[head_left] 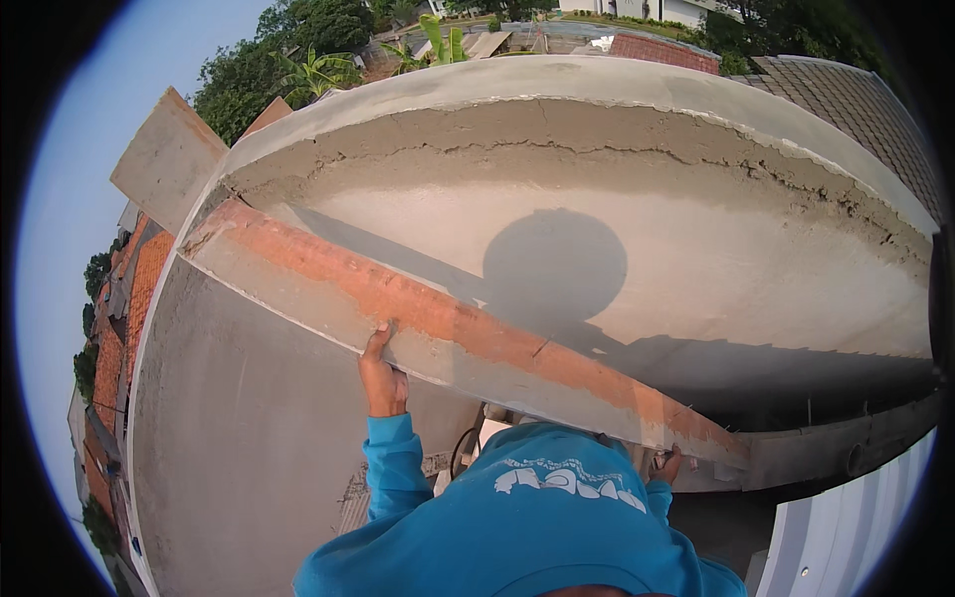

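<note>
Head view. I stand close against a plastered wall [249,448], holding a long straightedge [438,328] slantwise across it, high at my left, low at my right. The straightedge is a grey board with an orange-red face turned up; it lies flat against the wall's upper part, just below the ledge [597,129] of rough, cracked mortar. Judged reason for the slant and the two-ended hold: pressed flat along its length, it bears evenly on the plaster.

Left hand [382,376]: raised, palm against the lower edge of the straightedge near its middle, fingers [378,343] extended upward onto its face. Grip open and flat, pressing rather than wrapped round.

Right hand [668,466]: at the low right end of the straightedge, partly hidden behind my shoulder and the board. Fingers seem curled at its underside, touching it; whether fully clenched round it I cannot tell.

Both sleeves [393,468] are blue. My head's shadow [554,264] falls round on the smooth plaster above the straightedge, so the sun is behind me.

Surroundings: tiled roofs [846,109] beyond the ledge, trees [298,50] at upper left, white corrugated sheet [846,527] at lower right.
</note>
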A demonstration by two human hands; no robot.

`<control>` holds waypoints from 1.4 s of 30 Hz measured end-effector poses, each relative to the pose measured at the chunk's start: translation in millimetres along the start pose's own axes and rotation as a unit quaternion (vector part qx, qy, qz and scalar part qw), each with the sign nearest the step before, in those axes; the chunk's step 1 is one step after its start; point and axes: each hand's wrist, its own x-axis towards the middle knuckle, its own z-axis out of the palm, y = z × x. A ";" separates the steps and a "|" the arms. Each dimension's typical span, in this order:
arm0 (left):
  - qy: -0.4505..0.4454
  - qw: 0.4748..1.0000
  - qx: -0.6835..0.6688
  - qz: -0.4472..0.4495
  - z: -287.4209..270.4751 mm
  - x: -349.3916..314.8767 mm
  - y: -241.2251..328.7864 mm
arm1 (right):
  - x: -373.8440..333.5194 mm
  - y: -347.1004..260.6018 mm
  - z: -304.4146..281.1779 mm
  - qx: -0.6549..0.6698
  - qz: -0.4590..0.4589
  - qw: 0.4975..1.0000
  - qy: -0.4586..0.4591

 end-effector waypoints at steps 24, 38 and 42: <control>0.049 0.997 -0.047 0.026 -19.8 17.8 -14.5 | 10.5 56.0 -45.4 -0.375 -0.068 0.924 0.026; 0.053 0.998 -0.018 -0.023 -40.2 50.1 -32.6 | -44.5 55.4 -69.7 -0.332 -0.027 0.924 0.188; 0.058 0.997 -0.033 -0.041 -58.3 56.2 -38.3 | -74.9 44.6 -42.6 -0.258 -0.159 0.927 0.221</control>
